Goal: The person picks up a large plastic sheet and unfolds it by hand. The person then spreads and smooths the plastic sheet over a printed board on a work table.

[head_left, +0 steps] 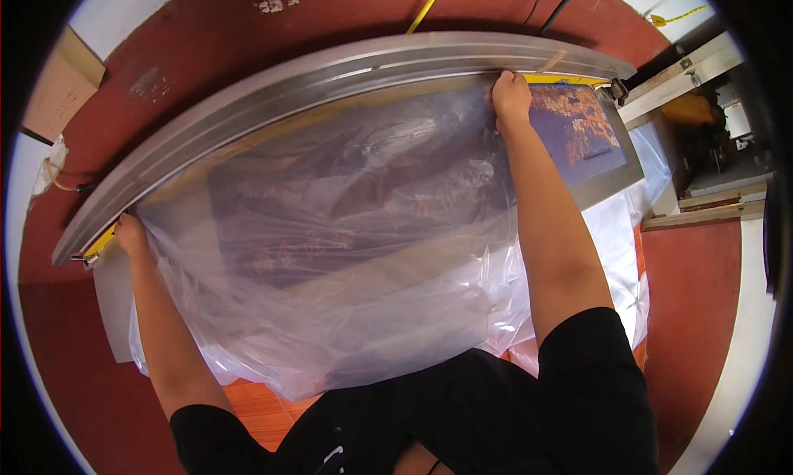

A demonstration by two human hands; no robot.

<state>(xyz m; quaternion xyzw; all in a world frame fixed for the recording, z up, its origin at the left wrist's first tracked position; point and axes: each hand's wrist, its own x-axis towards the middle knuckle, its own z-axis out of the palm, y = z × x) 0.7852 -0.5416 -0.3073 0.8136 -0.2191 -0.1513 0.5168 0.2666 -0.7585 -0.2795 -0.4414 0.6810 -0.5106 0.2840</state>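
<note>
The translucent plastic film [388, 326] is spread over the grey plate [114, 306], covering its middle and hanging in loose folds beyond the near edge, toward the person's torso. The film's far edge runs along the plate's far edge. The left hand [130, 235] is at the far left corner of the plate, with its fingers curled narrow on the film's left corner. The right hand [511, 102] is at the far edge, right of the middle, with its fingers closed on the film's right side; the fingertips of both hands are hidden. Both arms are extended. Beneath the film, a dark printed panel [570, 128] shows through; its right part is uncovered near the plate's far right corner and bears an orange foliage pattern on purple. A long metal beam [372, 62] spans the far edge of the plate, with a yellow strip [101, 242] along its near side, visible at both ends. Whitish plastic sheeting [613, 235] is beside the plate's near right corner. Orange tiles [256, 402] show below the near edge. A yellow hose [428, 6] is beyond the beam.
</note>
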